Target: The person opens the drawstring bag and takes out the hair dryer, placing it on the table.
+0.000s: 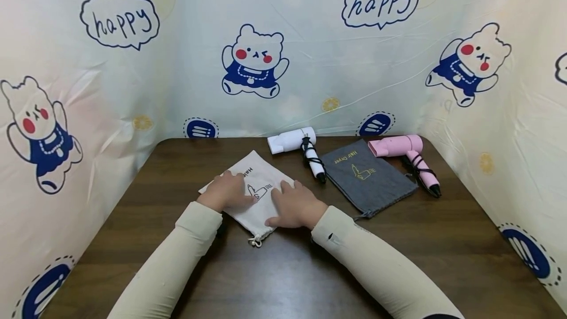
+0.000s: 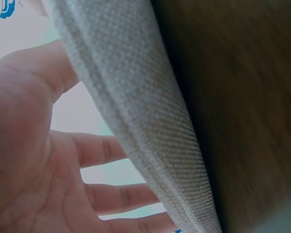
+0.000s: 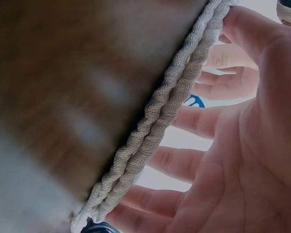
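A white drawstring pouch (image 1: 258,174) printed with a hair dryer lies flat on the table, its cord end toward the person. My left hand (image 1: 228,191) rests on its left part with fingers spread. On its right part, near the corded mouth, my right hand (image 1: 296,205) rests likewise. In the left wrist view, the woven edge of the pouch (image 2: 131,87) crosses in front of the fingers (image 2: 99,149), hiding their tips. From the right wrist, the gathered mouth of the pouch (image 3: 155,116) stands before the spread fingers (image 3: 179,162).
Behind the pouch, a white hair dryer (image 1: 288,141) lies with its cord wrapped round the handle. To the right are a grey drawstring pouch (image 1: 343,176) and a pink hair dryer (image 1: 396,146). A printed curtain (image 1: 195,63) hangs around the brown wooden table (image 1: 261,279).
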The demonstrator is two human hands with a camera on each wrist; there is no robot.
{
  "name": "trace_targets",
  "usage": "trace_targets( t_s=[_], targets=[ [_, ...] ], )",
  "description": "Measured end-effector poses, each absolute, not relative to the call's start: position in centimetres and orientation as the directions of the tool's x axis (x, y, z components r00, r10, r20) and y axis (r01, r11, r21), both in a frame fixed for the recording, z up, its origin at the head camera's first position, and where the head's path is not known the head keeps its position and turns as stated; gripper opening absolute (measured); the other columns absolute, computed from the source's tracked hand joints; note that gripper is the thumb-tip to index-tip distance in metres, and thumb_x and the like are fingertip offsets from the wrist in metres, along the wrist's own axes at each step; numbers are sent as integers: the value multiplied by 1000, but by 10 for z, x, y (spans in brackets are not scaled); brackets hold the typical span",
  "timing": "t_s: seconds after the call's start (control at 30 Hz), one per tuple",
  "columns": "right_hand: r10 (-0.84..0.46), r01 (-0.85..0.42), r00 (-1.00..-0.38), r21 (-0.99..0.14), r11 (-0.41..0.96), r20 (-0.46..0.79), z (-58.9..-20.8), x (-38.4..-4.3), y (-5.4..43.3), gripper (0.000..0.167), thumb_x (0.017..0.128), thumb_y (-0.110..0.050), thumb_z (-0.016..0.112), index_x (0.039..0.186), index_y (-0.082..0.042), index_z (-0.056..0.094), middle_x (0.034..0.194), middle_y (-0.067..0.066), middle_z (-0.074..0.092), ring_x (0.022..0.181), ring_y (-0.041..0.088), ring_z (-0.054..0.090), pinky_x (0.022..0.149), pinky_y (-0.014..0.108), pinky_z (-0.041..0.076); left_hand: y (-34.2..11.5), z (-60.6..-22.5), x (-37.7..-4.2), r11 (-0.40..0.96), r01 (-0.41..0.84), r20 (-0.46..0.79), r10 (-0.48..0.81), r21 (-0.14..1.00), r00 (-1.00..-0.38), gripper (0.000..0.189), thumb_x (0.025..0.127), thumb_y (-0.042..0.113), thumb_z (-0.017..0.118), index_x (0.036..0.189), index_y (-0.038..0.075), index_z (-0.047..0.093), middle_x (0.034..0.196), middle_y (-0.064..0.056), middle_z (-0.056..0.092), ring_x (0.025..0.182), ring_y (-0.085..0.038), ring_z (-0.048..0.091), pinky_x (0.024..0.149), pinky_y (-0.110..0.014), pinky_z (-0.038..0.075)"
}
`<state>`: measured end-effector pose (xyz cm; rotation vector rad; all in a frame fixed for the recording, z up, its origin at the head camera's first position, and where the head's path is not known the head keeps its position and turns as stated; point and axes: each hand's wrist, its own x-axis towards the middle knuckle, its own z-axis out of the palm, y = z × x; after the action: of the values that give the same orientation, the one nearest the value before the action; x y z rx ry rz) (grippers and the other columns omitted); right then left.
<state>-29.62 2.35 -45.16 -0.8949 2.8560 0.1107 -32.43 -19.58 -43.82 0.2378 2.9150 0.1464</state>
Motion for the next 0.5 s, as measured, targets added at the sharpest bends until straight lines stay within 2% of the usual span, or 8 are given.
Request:
trace_targets(
  t_s=[0.13, 0.23, 0.5],
  targets=[
    [-555, -564, -818, 21, 826, -151, -450, -290, 29, 81, 86, -81, 58, 136, -17, 57, 142, 15, 53, 117, 39, 54, 97, 49, 50, -190, -441, -324, 980, 159, -196, 180, 117, -964, 83, 84, 62, 75, 131, -5, 61, 127, -32, 59, 111, -51, 60, 93, -61, 51],
    [-561, -570, -815, 28, 821, -144, -450, -287, 33, 83, 85, -82, 59, 135, -16, 58, 134, 14, 56, 109, 36, 54, 90, 47, 51, -185, -443, -324, 978, 176, -187, 195, 114, -963, 84, 83, 63, 76, 130, -5, 61, 126, -31, 60, 111, -51, 60, 93, -61, 51],
    [-557, -566, -821, 52, 823, -126, -452, -283, 45, 86, 84, -84, 57, 134, -14, 59, 130, 16, 58, 110, 39, 58, 91, 49, 51, -172, -441, -322, 970, 215, -163, 232, 116, -959, 81, 82, 63, 78, 125, -4, 63, 121, -30, 62, 106, -51, 61, 88, -61, 52]
  ],
)
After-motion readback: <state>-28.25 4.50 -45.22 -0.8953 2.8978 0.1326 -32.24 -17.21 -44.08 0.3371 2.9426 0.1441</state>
